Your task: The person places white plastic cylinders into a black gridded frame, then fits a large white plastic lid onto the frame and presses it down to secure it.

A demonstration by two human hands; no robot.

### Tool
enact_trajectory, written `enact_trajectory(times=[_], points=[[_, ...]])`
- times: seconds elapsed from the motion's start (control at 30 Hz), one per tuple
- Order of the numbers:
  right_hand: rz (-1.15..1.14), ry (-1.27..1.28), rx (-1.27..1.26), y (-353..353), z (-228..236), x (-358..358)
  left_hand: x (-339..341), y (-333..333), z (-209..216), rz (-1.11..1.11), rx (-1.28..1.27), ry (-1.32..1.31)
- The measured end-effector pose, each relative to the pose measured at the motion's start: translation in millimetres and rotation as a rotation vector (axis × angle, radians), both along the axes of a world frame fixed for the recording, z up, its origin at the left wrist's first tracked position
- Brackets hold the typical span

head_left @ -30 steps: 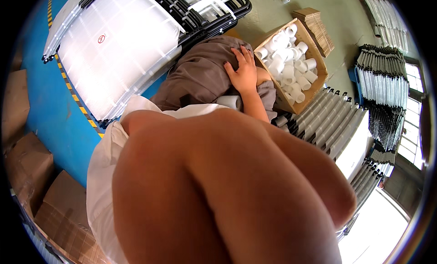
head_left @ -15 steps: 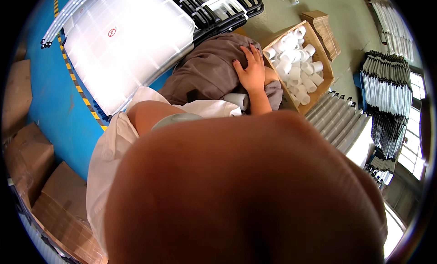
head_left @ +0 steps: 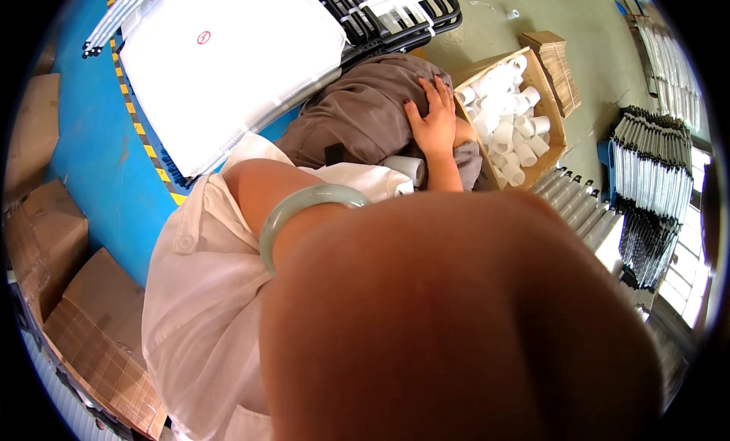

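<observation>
My left hand (head_left: pixel 456 304) is raised very close to the view, large and blurred, covering much of the lower middle. Its fingers are hidden, so I cannot tell what they do. A pale green bangle (head_left: pixel 293 213) circles that wrist, below a cream sleeve (head_left: pixel 205 289). Resting on the brown trousers (head_left: pixel 357 99) over my knee, my right hand (head_left: pixel 435 125) lies open with its fingers spread and nothing held. Beside the right forearm, a white roll (head_left: pixel 405 167) shows partly.
A large white panel (head_left: pixel 228 68) lies ahead, beside black tubular frames (head_left: pixel 395 34). Right of my knee, a cardboard box (head_left: pixel 561 137) holds several white rolls, near flat cardboard (head_left: pixel 553 68). Metal frames (head_left: pixel 650 167) are stacked at far right. Brown cartons (head_left: pixel 99 312) stand at left.
My raised left hand has shifted right, baring more of the bangle and sleeve. The surroundings sit slightly further right in the view. My right hand stays on the knee.
</observation>
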State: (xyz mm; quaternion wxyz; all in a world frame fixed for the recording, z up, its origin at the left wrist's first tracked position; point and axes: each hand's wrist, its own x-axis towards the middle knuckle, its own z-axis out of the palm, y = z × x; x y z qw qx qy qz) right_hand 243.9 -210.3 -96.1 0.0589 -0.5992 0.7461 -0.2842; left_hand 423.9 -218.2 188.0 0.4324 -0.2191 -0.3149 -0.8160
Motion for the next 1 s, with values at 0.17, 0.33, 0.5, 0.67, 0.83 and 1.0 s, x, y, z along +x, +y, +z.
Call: enact_trajectory(times=[0.17,0.33,0.5,0.67,0.83,1.0], points=[[0.002,-0.014,-0.001,0,1,2,-1,-3,-1,0.002,0.007,0.0],[0.011,-0.007,-0.014,1,0,1,-2,-4,-2,0.013,0.012,-0.003],[-0.018,-0.022,-0.013,3,-1,-1,-2,-9,-3,0.019,0.026,-0.006],[0.04,-0.023,-0.039,-12,16,18,5,0,1,0.132,0.019,-0.049],[-0.027,0.058,-0.075,0,-27,-9,-3,-13,-6,0.051,0.044,-0.056],[-0.004,-0.019,0.003,1,-6,-1,-2,-11,-9,0.066,0.044,-0.07]])
